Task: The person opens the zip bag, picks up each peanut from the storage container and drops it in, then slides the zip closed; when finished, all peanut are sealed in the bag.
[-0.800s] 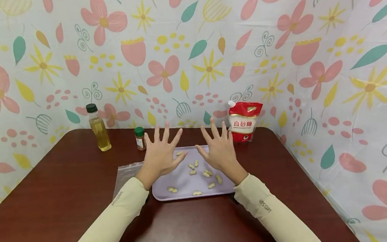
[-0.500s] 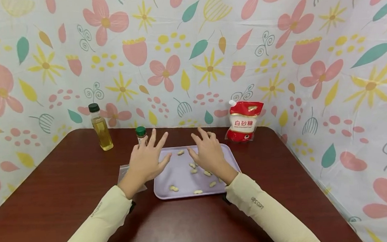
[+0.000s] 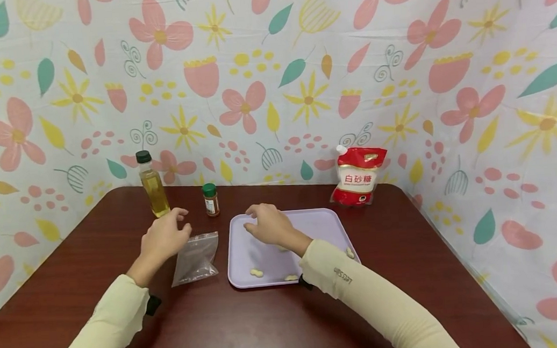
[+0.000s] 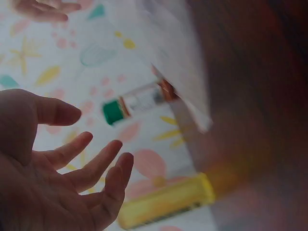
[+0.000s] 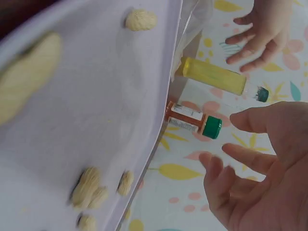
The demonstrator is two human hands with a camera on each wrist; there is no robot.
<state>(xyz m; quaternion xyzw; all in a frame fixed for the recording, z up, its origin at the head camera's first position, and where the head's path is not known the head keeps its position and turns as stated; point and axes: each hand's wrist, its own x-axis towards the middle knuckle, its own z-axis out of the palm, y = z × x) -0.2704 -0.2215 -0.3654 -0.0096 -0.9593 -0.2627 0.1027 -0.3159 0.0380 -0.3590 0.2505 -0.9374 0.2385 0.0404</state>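
above smooth tray (image 3: 318,230), right hand (image 3: 271,224); near clear bag (image 3: 196,259), left hand (image 3: 163,237); fingers loosely parted
pouch (image 3: 356,177) reads 白砂糖; knobbly peanuts (image 3: 256,273)

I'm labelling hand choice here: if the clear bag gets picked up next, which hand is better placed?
Likely the left hand: in the head view it is empty and nearer the clear bag. The right hand, also empty, is over the tray, farther off.

Left hand (image 3: 164,234), right hand (image 3: 270,226) — both loosely curled
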